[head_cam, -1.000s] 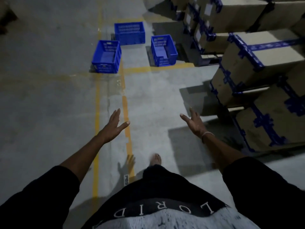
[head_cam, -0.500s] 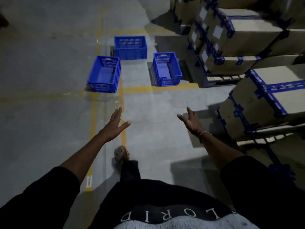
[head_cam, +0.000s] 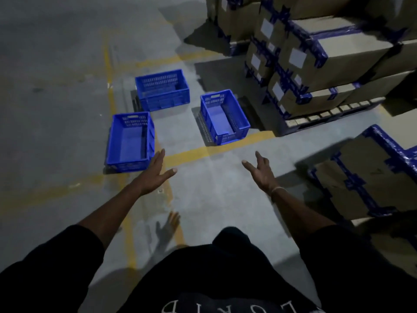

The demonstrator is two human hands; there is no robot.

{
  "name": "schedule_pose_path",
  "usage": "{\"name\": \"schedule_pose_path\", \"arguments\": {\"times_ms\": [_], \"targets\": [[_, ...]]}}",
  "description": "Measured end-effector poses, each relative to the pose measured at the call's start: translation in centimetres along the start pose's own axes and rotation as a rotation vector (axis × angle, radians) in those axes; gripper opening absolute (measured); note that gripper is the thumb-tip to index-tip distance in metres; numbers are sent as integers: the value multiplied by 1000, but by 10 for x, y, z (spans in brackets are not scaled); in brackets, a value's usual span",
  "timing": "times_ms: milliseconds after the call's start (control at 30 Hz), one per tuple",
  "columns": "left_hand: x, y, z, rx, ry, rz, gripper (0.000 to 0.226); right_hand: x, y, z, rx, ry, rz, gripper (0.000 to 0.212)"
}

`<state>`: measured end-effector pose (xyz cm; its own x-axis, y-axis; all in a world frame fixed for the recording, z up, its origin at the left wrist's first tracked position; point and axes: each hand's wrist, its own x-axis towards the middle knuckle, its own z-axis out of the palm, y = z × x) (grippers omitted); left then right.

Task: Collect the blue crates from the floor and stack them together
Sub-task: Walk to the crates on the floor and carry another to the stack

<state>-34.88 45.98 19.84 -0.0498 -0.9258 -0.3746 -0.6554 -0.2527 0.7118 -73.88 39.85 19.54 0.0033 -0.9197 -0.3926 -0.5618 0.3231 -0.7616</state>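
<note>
Three empty blue crates stand apart on the grey concrete floor. The nearest crate (head_cam: 129,142) is at the left, a second crate (head_cam: 224,116) stands to its right on a yellow line, and a third crate (head_cam: 163,89) sits behind and between them. My left hand (head_cam: 155,173) reaches forward with straight fingers, its fingertips overlapping the near right corner of the left crate in the picture. My right hand (head_cam: 261,172) is stretched out with spread fingers over bare floor, short of the right crate. Neither hand holds anything.
Stacks of cardboard boxes (head_cam: 316,62) bound with blue tape stand on pallets at the right, with another taped box (head_cam: 370,175) close by my right arm. Yellow lines (head_cam: 216,150) cross the floor. Open floor stretches to the left.
I have walked forward, so the crates are nearer and lower in view. Both hands stay stretched out and spread. My left hand now reaches the near crate's corner in the picture.
</note>
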Motion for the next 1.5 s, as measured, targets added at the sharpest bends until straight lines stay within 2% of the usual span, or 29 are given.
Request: {"name": "schedule_pose_path", "arguments": {"times_ms": [133,267,500,800,933,1033,1233,1367,1500], "targets": [[96,12,-46,24,-50,46,100,68,-35,7,14,22,41,89],[203,19,-83,26,-99,68,106,156,-57,8,29,56,80,89],[398,50,-139,66,-159,72,92,331,-97,-14,62,92,160,93],[597,129,-195,220,-286,171,89,468,-152,-60,69,166,179,98],[683,144,-207,241,-385,207,93,510,-163,-64,125,234,246,110],[748,155,-215,261,-465,259,97,544,-162,-52,164,296,303,100],[905,159,-228,324,-586,345,117,628,-172,-13,249,477,490,101],[990,150,-226,434,-698,389,85,684,-172,25,333,600,593,94],[1060,126,-205,479,-784,421,81,737,-157,62,432,672,672,93]]}}
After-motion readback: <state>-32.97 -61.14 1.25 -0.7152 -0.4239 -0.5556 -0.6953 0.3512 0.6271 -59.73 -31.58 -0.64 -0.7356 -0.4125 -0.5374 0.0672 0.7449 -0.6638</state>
